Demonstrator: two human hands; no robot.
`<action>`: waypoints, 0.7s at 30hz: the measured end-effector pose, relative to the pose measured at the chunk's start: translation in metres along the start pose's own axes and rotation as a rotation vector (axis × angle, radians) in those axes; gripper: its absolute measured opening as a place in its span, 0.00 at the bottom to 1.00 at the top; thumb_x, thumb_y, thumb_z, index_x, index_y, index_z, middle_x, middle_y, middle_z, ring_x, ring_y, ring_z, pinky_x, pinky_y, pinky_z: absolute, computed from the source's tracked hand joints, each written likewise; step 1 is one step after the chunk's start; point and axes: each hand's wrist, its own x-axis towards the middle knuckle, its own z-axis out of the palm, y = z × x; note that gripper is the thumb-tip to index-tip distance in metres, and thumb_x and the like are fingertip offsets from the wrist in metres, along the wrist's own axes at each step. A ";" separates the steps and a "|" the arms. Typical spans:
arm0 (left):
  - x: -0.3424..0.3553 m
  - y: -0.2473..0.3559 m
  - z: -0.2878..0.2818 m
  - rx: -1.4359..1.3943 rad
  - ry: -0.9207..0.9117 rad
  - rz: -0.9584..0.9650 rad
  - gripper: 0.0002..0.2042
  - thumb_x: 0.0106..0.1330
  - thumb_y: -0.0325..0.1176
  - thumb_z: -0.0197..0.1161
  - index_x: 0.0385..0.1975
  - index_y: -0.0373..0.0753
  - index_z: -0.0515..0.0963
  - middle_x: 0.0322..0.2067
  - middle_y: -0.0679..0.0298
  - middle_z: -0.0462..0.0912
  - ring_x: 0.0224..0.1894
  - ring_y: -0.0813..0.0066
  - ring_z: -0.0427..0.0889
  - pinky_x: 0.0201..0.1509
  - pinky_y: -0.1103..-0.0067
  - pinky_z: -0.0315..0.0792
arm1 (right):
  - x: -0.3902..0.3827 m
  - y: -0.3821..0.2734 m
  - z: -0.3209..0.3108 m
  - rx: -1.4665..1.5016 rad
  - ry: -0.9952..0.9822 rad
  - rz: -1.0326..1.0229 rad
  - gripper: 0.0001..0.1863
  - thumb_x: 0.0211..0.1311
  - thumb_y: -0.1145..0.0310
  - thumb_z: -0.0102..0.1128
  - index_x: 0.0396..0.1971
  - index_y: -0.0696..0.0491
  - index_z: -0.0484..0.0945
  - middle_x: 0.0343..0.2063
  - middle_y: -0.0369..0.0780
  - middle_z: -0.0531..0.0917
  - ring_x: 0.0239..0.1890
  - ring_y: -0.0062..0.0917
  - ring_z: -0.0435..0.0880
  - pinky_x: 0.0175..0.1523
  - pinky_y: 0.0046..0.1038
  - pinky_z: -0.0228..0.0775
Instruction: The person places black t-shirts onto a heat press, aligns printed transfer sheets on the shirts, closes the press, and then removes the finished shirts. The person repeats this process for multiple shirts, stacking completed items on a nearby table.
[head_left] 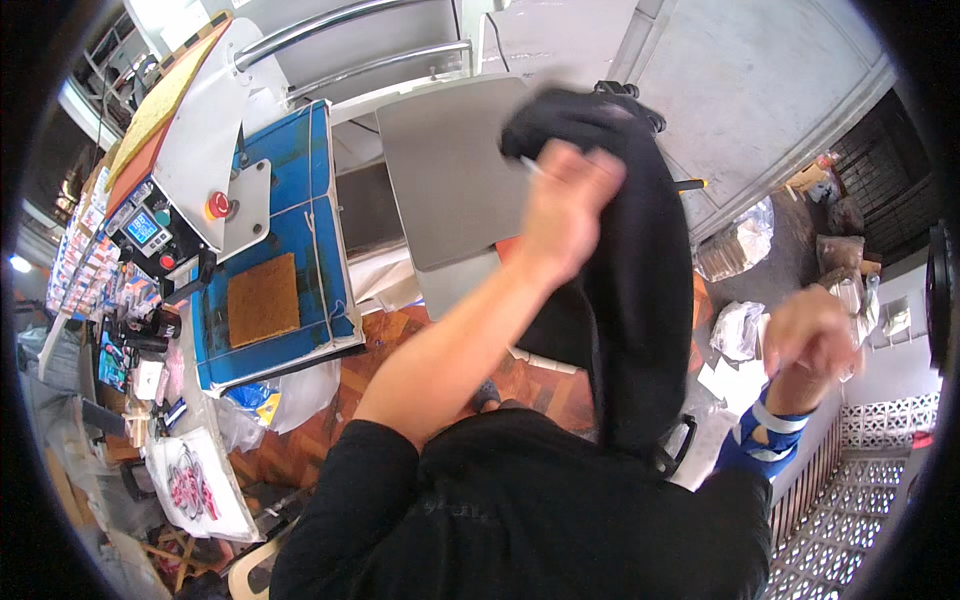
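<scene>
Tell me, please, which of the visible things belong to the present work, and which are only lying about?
Seemingly part of the work:
black cloth at the left hand
grey board next to it

Seemingly just lying about:
white papers near the right hand
plastic-wrapped bundle

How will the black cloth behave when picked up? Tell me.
The black cloth is probably floppy, since it bends in a soft curve. Its dull surface suggests it won't be very slippery. With no rounded, rigid body showing, it seems unlikely to roll.

Floor (552, 400) — patterned brown, white wall (908, 372), bright lamp (20, 263)
</scene>
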 end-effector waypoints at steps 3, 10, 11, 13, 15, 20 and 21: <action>-0.066 0.066 0.064 -0.120 -0.830 0.207 0.12 0.66 0.37 0.67 0.25 0.39 0.76 0.24 0.58 0.77 0.30 0.63 0.77 0.38 0.65 0.72 | -0.038 0.043 0.025 0.359 0.616 0.126 0.60 0.59 0.18 0.42 0.59 0.68 0.74 0.50 0.56 0.84 0.45 0.40 0.86 0.51 0.38 0.79; -0.173 0.111 -0.014 -0.374 -1.112 -0.293 0.21 0.76 0.34 0.60 0.65 0.35 0.74 0.61 0.54 0.82 0.63 0.63 0.80 0.69 0.69 0.70 | -0.014 0.114 0.119 -0.062 0.044 0.602 0.21 0.74 0.61 0.57 0.57 0.62 0.75 0.48 0.42 0.84 0.50 0.27 0.82 0.65 0.35 0.68; -0.198 0.105 -0.028 -0.384 -1.064 -0.441 0.22 0.72 0.28 0.63 0.66 0.38 0.74 0.61 0.56 0.82 0.63 0.64 0.80 0.68 0.70 0.72 | -0.010 0.140 0.145 0.034 0.033 0.649 0.22 0.75 0.60 0.56 0.59 0.60 0.75 0.48 0.41 0.85 0.51 0.28 0.83 0.67 0.35 0.67; -0.245 0.101 -0.043 -0.322 -0.897 -0.567 0.24 0.70 0.24 0.64 0.67 0.39 0.74 0.63 0.55 0.80 0.65 0.65 0.79 0.68 0.70 0.72 | -0.013 0.176 0.181 0.919 0.255 0.841 0.25 0.72 0.55 0.59 0.60 0.57 0.76 0.50 0.40 0.84 0.55 0.30 0.83 0.67 0.35 0.69; -0.292 0.099 -0.050 -0.116 -0.656 -0.535 0.25 0.68 0.22 0.65 0.66 0.39 0.74 0.60 0.55 0.82 0.64 0.64 0.80 0.67 0.69 0.72 | -0.027 0.199 0.186 0.528 0.266 0.701 0.25 0.68 0.57 0.64 0.58 0.57 0.78 0.51 0.41 0.85 0.56 0.32 0.83 0.64 0.34 0.71; -0.379 0.072 -0.058 0.277 -0.132 -0.494 0.24 0.63 0.22 0.69 0.61 0.38 0.78 0.56 0.54 0.83 0.62 0.62 0.81 0.67 0.70 0.72 | -0.030 0.183 0.215 -0.547 -0.192 0.719 0.22 0.58 0.73 0.70 0.54 0.56 0.79 0.45 0.43 0.86 0.48 0.28 0.84 0.54 0.31 0.76; -0.385 0.070 -0.056 0.449 -0.064 -0.420 0.23 0.62 0.22 0.70 0.59 0.38 0.79 0.55 0.54 0.83 0.61 0.62 0.81 0.67 0.70 0.72 | -0.029 0.187 0.223 -0.504 -0.222 0.705 0.22 0.58 0.74 0.70 0.53 0.56 0.79 0.45 0.43 0.86 0.48 0.30 0.85 0.54 0.32 0.76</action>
